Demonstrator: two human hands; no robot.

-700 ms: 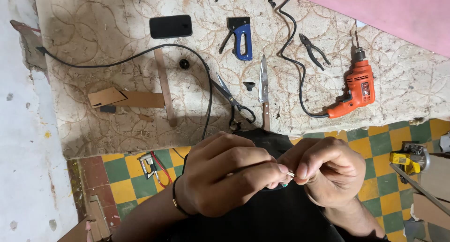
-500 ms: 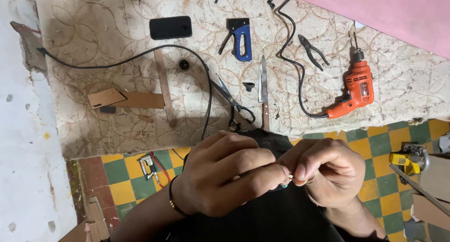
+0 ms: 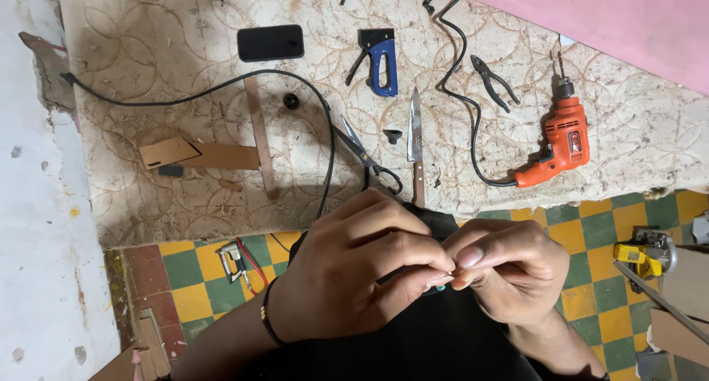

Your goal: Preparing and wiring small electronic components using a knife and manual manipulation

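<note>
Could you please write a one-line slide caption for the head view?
Both hands, left hand and right hand, pinch something tiny together; scissors, knife, orange drill lie beyond.

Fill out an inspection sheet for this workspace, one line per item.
Surface: worn patterned mat over checkered tile floor.
Job's things: tiny part, too small to identify, pinched between both hands.
Clutter: orange drill, pliers, knife, scissors, blue staple gun, phone, cardboard pieces.
Grippers: left hand and right hand meet fingertip to fingertip.
Cables: black cord; drill cord.
Surroundings: pink sheet.
</note>
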